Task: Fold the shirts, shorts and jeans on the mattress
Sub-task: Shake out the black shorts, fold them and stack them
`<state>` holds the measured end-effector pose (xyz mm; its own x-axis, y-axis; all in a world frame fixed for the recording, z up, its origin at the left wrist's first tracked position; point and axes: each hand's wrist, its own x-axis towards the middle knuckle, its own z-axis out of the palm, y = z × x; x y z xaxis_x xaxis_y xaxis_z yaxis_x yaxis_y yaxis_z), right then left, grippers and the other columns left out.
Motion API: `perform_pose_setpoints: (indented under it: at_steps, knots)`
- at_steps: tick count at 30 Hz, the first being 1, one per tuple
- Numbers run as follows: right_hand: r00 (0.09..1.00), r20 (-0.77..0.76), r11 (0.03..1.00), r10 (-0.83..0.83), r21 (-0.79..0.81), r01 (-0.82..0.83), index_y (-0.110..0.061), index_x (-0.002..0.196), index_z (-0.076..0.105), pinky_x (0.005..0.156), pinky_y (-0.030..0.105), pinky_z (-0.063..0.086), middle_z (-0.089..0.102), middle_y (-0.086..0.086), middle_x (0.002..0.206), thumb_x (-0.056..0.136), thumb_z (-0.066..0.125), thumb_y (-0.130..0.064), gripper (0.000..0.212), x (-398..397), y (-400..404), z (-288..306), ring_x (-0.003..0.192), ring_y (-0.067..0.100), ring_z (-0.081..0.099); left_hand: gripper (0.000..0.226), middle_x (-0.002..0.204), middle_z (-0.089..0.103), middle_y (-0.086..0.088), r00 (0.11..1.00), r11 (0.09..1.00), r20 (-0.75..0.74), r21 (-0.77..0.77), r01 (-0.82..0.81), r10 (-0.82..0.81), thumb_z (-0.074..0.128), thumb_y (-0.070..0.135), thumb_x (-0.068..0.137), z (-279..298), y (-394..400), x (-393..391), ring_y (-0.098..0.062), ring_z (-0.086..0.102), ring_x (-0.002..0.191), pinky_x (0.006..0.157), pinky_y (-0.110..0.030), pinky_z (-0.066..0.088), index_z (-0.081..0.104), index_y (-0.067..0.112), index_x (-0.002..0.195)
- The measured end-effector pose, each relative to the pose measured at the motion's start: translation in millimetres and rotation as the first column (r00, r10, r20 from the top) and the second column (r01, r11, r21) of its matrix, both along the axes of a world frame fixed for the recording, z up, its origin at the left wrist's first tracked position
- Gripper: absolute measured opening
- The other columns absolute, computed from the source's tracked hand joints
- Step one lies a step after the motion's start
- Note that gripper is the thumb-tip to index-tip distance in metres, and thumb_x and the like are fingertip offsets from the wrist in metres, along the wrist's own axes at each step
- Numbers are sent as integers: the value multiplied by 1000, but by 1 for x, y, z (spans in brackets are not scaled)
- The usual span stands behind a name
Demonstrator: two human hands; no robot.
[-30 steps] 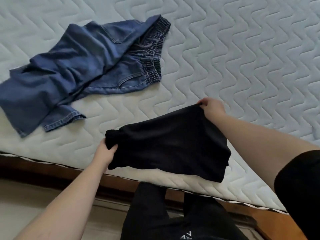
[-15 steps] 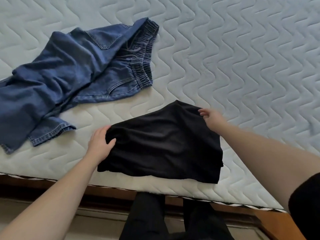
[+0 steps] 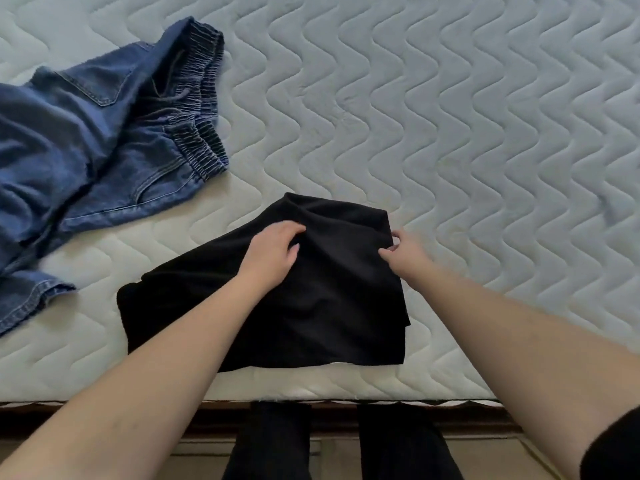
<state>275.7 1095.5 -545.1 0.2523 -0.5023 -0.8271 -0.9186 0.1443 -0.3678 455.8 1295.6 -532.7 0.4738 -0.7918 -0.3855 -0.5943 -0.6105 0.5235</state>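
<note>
A black garment (image 3: 277, 306), probably shorts, is lying flat on the mattress (image 3: 450, 133) close to its near edge, already doubled into a rough rectangle. The left hand (image 3: 273, 254) is resting on top of it near the far edge, fingers slightly curled and bunching the cloth into a small ridge. The right hand (image 3: 401, 251) is pinching the far right corner of the fabric between thumb and fingers.

The cloth looks thin, soft and light; it is sagging into wrinkles wherever it is touched, so it will probably slide and rumple rather than hold a crease. Taking it by corners and hemmed edges, with the other palm pressing the middle flat, seems the surest way to keep the layers lined up.

The jeans (image 3: 104, 140) are sprawling unfolded toward the left edge of the mattress, elastic waistband facing the middle, well apart from the black piece. Denim is heavier and stiffer; the waistband and the leg hems look like the best places to hold it.
</note>
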Motion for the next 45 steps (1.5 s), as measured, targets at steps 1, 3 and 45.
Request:
perform_pose_setpoints:
  at_steps: [1,3,45]
  knots:
    - [1000,10,1000,-16,-6,16,-15,145,37,97,41,48,64,4,104,95,61,-19,56,0,2,-4,103,25,61,41,142,53,-2,998,1000,54,7,29,-29,57,17,94,-3,-13,-1,-22,46,132,111,-39,34,57,16,135]
    - [999,38,1000,-23,-21,24,-18,147,36,92,36,48,60,0,103,94,63,-24,59,1,6,-9,97,19,58,44,145,48,-1,985,995,147,57,80,-88,57,20,95,-10,-33,2,-20,41,135,115,-40,27,53,19,139]
    - [881,284,913,-379,-40,406,-25,110,58,93,38,52,69,1,101,98,53,-30,13,50,-51,-24,96,18,64,18,101,69,7,928,925,119,193,327,-353,56,35,91,-39,-82,52,-17,62,98,103,-30,26,57,27,107]
